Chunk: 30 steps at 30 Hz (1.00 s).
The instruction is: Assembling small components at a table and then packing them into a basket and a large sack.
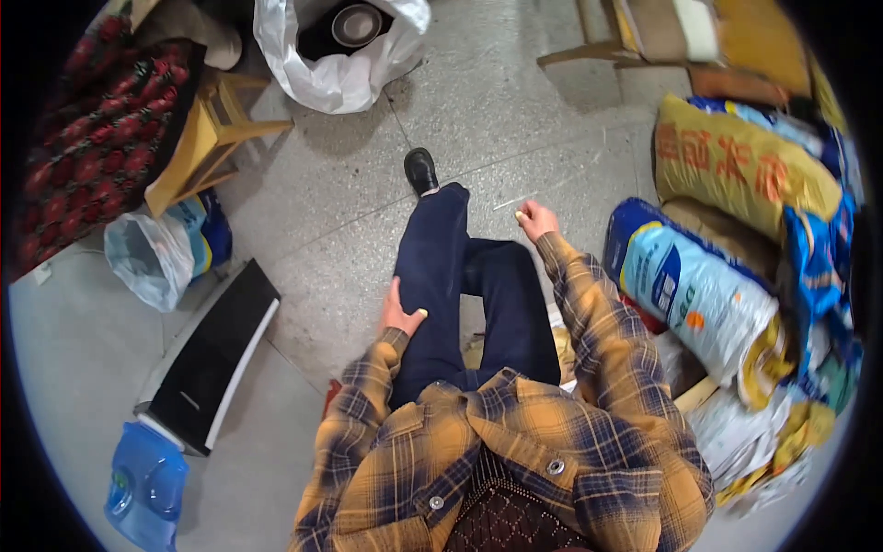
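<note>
My left hand (400, 314) is by the side of my left thigh, its thumb spread away from the fingers, and holds nothing. Out to the right, over the grey floor, my right hand (538, 222) is curled closed, with nothing showing from it. Both arms wear a plaid shirt (589, 405) in orange and dark blue. Below are my dark blue trousers (428, 253), one leg forward, with a black shoe (420, 171) on the floor. A thin pale line (510, 201) runs along the floor near my right hand.
Filled sacks, one yellow (736, 166) and one blue-and-white (685, 281), are piled at the right. A white bag-lined bin (345, 69) with a round bowl stands ahead. At the left are a wooden stool (216, 138), a black-fronted box (207, 359) and a blue plastic container (147, 483).
</note>
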Each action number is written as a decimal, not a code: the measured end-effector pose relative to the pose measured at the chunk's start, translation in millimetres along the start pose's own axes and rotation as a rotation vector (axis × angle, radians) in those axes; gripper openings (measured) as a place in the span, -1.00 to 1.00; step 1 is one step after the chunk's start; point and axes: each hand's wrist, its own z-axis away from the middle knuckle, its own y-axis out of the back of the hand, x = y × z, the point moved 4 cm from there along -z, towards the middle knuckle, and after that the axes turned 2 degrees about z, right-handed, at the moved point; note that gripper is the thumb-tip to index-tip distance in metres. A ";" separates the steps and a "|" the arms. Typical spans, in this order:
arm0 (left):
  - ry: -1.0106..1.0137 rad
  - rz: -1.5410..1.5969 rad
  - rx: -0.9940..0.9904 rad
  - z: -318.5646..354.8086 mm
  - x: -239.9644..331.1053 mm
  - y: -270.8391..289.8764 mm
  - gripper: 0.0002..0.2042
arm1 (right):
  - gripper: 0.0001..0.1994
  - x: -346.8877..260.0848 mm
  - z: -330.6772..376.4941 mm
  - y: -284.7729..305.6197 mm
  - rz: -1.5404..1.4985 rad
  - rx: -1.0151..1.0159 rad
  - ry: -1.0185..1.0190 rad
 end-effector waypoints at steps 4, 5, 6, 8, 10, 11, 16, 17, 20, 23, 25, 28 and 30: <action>0.206 -0.278 0.138 -121.2 99.2 39.5 -0.20 | -0.82 -31.3 -146.6 -25.6 -0.058 -0.062 0.088; 0.206 -0.282 0.191 -136.0 100.5 41.3 -0.18 | -0.82 -46.1 -179.7 -40.1 -0.012 -0.067 0.147; 0.218 -0.294 0.245 -136.2 95.5 41.6 -0.17 | -0.81 -63.2 -205.3 -60.4 0.027 -0.084 0.208; 0.206 -0.253 0.336 -131.5 86.2 43.0 -0.15 | -0.81 -93.3 -258.4 -105.1 0.023 -0.091 0.295; 0.188 -0.204 0.441 -130.8 91.0 36.0 -0.13 | -0.79 -110.9 -324.4 -133.3 0.061 -0.075 0.414; 0.206 -0.202 0.481 -126.1 96.1 33.7 -0.12 | -0.77 -115.9 -348.3 -150.3 0.094 -0.103 0.455; 0.227 -0.144 0.680 -125.9 100.2 16.9 -0.06 | -0.67 -158.2 -420.3 -224.1 0.106 0.017 0.614; 0.203 -0.145 0.691 -132.8 90.8 15.6 -0.06 | -0.69 -162.4 -440.1 -226.4 0.094 0.088 0.651; 0.221 -0.109 0.729 -124.0 81.4 12.7 -0.01 | -0.67 -166.7 -454.6 -230.8 -0.104 0.182 0.679; 0.236 -0.109 0.728 -118.9 86.6 19.9 -0.02 | -0.56 -180.0 -438.0 -232.0 -0.200 0.091 0.511; 0.197 -0.084 0.692 -132.3 98.6 24.1 -0.03 | -0.61 -176.8 -443.3 -213.8 -0.164 -0.048 0.529; 0.225 -0.128 0.587 -149.5 128.1 34.5 -0.07 | -0.75 -153.6 -425.7 -171.6 0.103 -0.068 0.446; 0.243 -0.161 0.513 -157.1 146.6 46.6 -0.12 | -0.86 -144.7 -400.4 -130.6 0.174 0.075 0.461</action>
